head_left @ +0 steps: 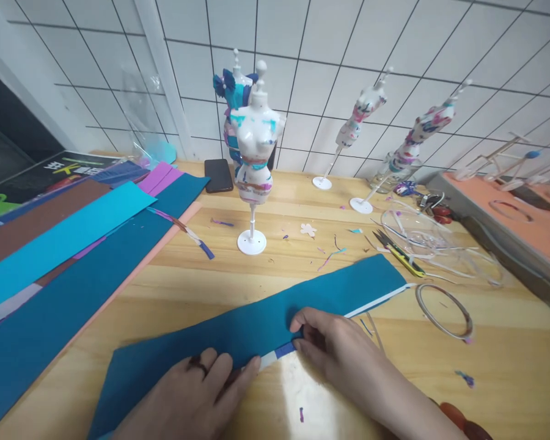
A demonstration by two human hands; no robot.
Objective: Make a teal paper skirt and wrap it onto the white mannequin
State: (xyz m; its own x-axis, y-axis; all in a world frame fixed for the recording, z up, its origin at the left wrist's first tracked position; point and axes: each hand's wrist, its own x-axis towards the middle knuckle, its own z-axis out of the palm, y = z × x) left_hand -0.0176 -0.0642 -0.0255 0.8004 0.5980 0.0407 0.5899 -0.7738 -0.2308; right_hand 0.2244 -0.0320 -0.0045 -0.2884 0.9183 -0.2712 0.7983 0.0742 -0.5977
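A long teal strip of paper-like sheet lies slantwise on the table before me. Along its lower edge runs a narrow band with white and blue sections. My left hand, a dark ring on one finger, rests on the strip's left part; its fingers are bent and its thumb lies at the banded edge. My right hand is closed at the same edge, thumb and index finger pinching it just right of the blue section. What lies under the left fingers is hidden.
Behind the strip stands a small white dress form. Stacked coloured strips lie left, near a phone. Yellow snips, a ring-shaped coil and tangled clear plastic lie right. Scraps are scattered about.
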